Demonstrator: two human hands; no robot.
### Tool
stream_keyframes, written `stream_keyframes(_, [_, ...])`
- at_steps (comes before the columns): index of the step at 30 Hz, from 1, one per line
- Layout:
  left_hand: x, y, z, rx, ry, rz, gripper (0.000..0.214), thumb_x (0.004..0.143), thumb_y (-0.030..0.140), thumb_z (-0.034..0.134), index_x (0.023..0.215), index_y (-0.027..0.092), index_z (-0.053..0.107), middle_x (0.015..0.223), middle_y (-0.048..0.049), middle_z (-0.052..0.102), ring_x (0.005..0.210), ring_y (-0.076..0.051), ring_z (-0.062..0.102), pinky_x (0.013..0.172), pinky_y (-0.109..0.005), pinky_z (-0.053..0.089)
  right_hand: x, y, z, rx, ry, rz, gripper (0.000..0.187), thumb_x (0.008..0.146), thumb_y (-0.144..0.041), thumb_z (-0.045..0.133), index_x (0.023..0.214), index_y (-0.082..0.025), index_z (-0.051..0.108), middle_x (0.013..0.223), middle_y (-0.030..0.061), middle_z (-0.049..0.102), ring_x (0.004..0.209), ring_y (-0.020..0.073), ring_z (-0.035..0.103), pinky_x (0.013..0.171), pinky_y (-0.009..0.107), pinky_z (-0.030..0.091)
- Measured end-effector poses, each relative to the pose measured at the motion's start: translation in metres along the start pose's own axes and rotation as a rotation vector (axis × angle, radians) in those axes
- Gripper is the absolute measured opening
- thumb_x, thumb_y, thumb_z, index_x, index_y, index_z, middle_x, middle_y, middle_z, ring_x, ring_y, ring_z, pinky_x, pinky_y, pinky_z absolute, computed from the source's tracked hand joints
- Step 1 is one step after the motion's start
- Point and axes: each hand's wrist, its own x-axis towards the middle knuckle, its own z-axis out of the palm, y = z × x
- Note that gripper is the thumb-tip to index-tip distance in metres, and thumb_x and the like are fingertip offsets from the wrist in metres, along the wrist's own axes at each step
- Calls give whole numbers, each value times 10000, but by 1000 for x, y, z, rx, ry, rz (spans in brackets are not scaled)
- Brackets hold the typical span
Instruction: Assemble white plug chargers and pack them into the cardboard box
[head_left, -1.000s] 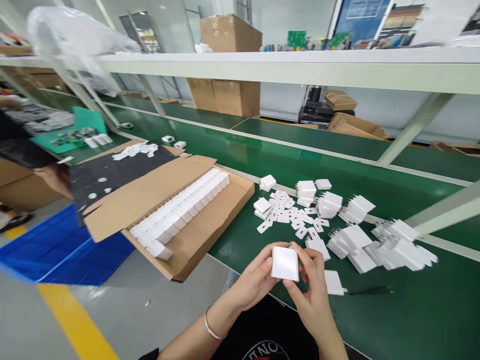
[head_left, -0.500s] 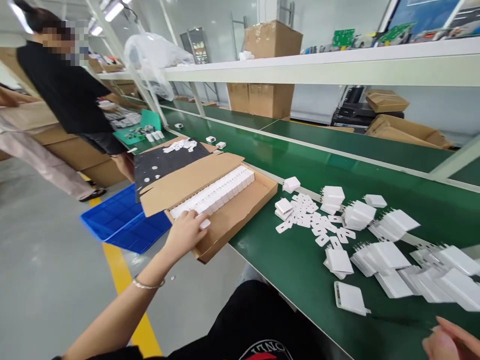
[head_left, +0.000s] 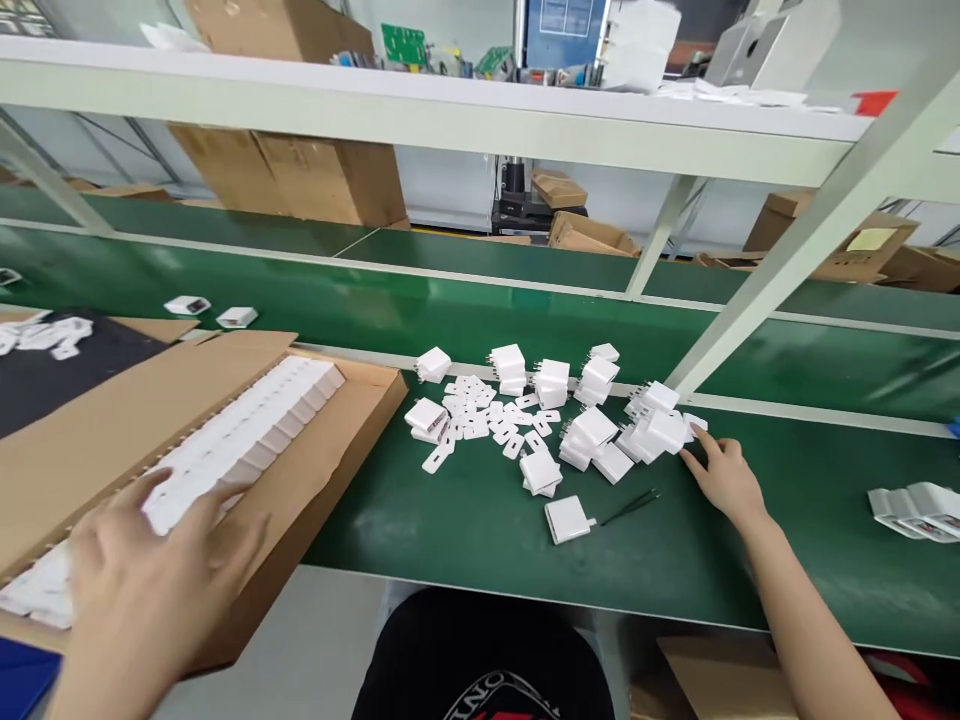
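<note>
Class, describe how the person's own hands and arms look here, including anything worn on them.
Both the left hand, somewhat blurred, and the right hand are ungloved. The right forearm shows no sleeve, watch or bracelet; the left is cut off by the picture's edge. Between them, a black top bears curved pale lettering and some red.

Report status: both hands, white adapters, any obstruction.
Left hand over row of white adapters in cardboard box, grip unclear. Right hand at right end of loose adapter pile. Dark slim tool on green table, blocking neither hand.
</note>
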Motion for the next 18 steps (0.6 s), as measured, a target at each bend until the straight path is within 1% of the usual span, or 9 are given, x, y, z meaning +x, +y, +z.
stream_keyframes(1, [1, 30, 9, 102, 59, 79, 345, 954, 530, 660, 1188, 280, 697, 1388, -130, 542, 1548, -571, 281, 1248, -830, 192, 0, -2, 5, -32, 6, -45, 614, 992, -536, 515, 1447, -169, 703, 1324, 249, 599, 1070, 381, 637, 941, 552, 545])
stream_keyframes(3, [1, 88, 35, 98, 65, 220, 268, 1055, 413, 569, 1198, 234, 707, 1328, -160, 562, 1395, -449, 531, 1174, -692, 436, -5, -7, 13, -79, 23, -135, 548, 1021, -501, 480, 1361, -168, 751, 1354, 248, 594, 1137, 402, 608, 1011, 581, 520])
stream_keyframes(4, [0, 113, 51, 51, 50, 267, 254, 1065, 373, 572, 1219, 223, 708, 1356, -171, 560, 1310, -398, 591, 1112, -620, 512, -10, -8, 15, -94, 36, -175, 535, 1033, -492, 462, 1324, -162, 765, 1353, 247, 599, 1132, 401, 604, 1017, 585, 518])
stream_keyframes(5, [-1, 135, 69, -10, -5, 322, 243, 1074, 327, 568, 1251, 218, 693, 1367, -173, 565, 1246, -352, 628, 1051, -551, 564, -17, -8, 17, -103, 51, -212, 535, 1044, -494, 447, 1302, -155, 772, 1341, 245, 608, 1108, 394, 607, 1009, 583, 523])
stream_keyframes(7, [-3, 167, 104, -139, -146, 401, 305, 1073, 293, 590, 1363, 208, 638, 1409, -185, 561, 1211, -306, 660, 983, -464, 613, -33, -5, 18, -109, 85, -281, 550, 1063, -516, 429, 1291, -149, 769, 1290, 229, 635, 1045, 366, 614, 980, 560, 540])
stream_keyframes(10, [1, 194, 147, -167, -328, 501, 516, 1039, 325, 681, 1532, 233, 556, 1467, -197, 578, 1235, -360, 668, 958, -508, 634, -64, 4, 16, -94, 140, -364, 562, 1103, -547, 390, 1262, -151, 756, 1205, 193, 667, 968, 317, 630, 914, 491, 563])
stream_keyframes(12, [8, 204, 165, -169, -421, 546, 530, 1050, 307, 670, 1567, 277, 556, 1488, -185, 594, 1247, -382, 681, 969, -539, 632, -85, 10, 11, -78, 174, -394, 554, 1126, -560, 378, 1186, -155, 751, 1111, 167, 681, 913, 288, 642, 851, 439, 563])
stream_keyframes(15, [19, 209, 178, -250, -501, 556, 394, 1101, 258, 549, 1477, 293, 663, 1508, -164, 594, 1213, -355, 713, 1000, -536, 625, -111, 14, 3, -52, 216, -418, 502, 1147, -541, 400, 1157, -166, 733, 1013, 128, 685, 866, 254, 671, 786, 379, 546])
stream_keyframes(18, [26, 207, 183, -424, -596, 468, 402, 1134, 287, 443, 1455, 282, 685, 1495, -162, 588, 1169, -307, 736, 986, -469, 635, -124, 15, -2, -19, 247, -436, 429, 1153, -486, 430, 1246, -177, 712, 1042, 108, 707, 875, 233, 703, 770, 351, 545])
